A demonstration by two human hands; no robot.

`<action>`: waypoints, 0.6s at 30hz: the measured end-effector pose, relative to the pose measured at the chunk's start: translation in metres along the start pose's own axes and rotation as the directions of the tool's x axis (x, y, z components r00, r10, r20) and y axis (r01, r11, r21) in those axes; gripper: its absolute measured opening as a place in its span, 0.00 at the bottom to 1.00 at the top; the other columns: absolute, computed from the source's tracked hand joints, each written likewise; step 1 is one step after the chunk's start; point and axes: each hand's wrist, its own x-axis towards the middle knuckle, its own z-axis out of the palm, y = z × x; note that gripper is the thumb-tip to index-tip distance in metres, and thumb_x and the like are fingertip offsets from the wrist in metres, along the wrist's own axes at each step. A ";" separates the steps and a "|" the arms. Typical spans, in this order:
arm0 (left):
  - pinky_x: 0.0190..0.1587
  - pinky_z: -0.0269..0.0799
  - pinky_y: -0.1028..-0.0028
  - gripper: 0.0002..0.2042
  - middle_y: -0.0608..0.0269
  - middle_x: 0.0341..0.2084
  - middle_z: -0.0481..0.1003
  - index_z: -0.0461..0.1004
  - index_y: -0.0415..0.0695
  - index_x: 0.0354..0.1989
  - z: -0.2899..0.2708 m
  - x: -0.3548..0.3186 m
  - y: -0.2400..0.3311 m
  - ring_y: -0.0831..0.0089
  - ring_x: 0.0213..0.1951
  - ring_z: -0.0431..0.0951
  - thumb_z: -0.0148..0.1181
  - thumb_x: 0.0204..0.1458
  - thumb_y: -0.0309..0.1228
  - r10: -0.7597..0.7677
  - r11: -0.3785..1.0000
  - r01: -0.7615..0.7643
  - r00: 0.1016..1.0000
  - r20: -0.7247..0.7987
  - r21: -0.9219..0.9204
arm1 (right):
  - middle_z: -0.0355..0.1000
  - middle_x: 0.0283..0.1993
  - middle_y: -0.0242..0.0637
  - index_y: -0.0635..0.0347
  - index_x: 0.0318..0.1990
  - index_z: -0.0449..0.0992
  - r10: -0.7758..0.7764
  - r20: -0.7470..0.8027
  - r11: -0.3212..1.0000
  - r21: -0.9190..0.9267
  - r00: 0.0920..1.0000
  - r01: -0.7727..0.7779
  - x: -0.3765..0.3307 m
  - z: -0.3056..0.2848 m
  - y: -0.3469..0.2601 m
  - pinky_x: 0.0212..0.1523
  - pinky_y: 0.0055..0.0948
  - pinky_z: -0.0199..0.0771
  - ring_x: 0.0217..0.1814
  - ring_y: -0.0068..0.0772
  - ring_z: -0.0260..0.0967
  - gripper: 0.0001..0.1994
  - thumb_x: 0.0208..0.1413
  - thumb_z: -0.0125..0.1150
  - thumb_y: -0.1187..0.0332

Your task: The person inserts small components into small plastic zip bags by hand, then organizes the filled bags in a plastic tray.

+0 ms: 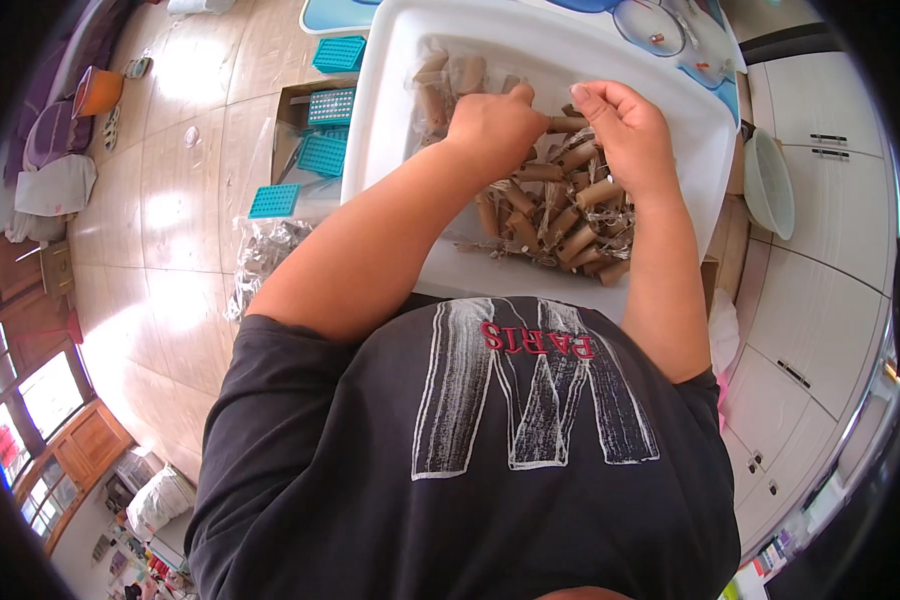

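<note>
2 hands in view, 1 person. L hand point(498, 130) & R hand point(625, 125) both above 1 white tub point(385, 110), near each other, not touching. L hand: fingers curled in, next to a tube end; can't tell if it's gripping anything. R hand: thumb & index tips close tog., other fingers bent; can't tell if something's pinched.

Brown tubes point(598, 193) in the tub, loose heap under/between hands, mostly toward the near side; well over 12 pcs, overlapping, exact ct not possible. Pale strands point(552, 208) tangled among them, no ct. Clear plastic point(452, 85) at tub's far-left part w/ approx. 4 more brown pcs, partly behind L hand.

L of tub: 4 teal racks point(323, 152), w/ rows of holes: 2 in 1 cardboard box point(295, 105), 1 just beyond it, 1 on near side. Below those, 1 clear bag w/ silvery contents point(267, 255), ct n/a.

R of tub: 1 pale green basin point(768, 185), tilted up nr white cabinets point(820, 100).

Far L, on floor: 1 orange bucket point(98, 92), 2 slippers point(111, 128) nr it.
</note>
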 end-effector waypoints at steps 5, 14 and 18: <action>0.32 0.68 0.65 0.03 0.61 0.30 0.68 0.72 0.50 0.27 0.000 -0.001 0.000 0.61 0.32 0.74 0.52 0.44 0.29 -0.024 0.998 0.020 0.998 -0.059 -0.067 | 0.65 0.22 0.23 0.67 0.34 0.72 0.000 0.017 1.000 0.021 1.000 -0.001 0.000 -0.002 0.002 0.25 0.14 0.57 0.24 0.11 0.55 0.15 0.53 0.57 0.59; 0.33 0.70 0.65 0.04 0.64 0.29 0.71 0.72 0.50 0.27 -0.003 0.000 0.004 0.61 0.32 0.74 0.54 0.44 0.33 -0.062 0.996 0.061 0.998 -0.024 -0.062 | 0.67 0.23 0.24 0.66 0.33 0.73 -0.002 0.010 1.000 -0.008 1.000 0.002 0.003 -0.002 0.005 0.26 0.15 0.58 0.24 0.12 0.56 0.15 0.52 0.57 0.60; 0.34 0.70 0.65 0.05 0.63 0.31 0.72 0.73 0.49 0.28 0.003 0.003 0.007 0.62 0.33 0.75 0.53 0.46 0.34 -0.083 0.994 0.085 0.996 0.030 -0.070 | 0.67 0.23 0.23 0.66 0.33 0.73 -0.014 0.004 0.999 -0.033 1.000 0.014 0.003 -0.001 0.004 0.25 0.15 0.58 0.24 0.12 0.56 0.15 0.52 0.58 0.60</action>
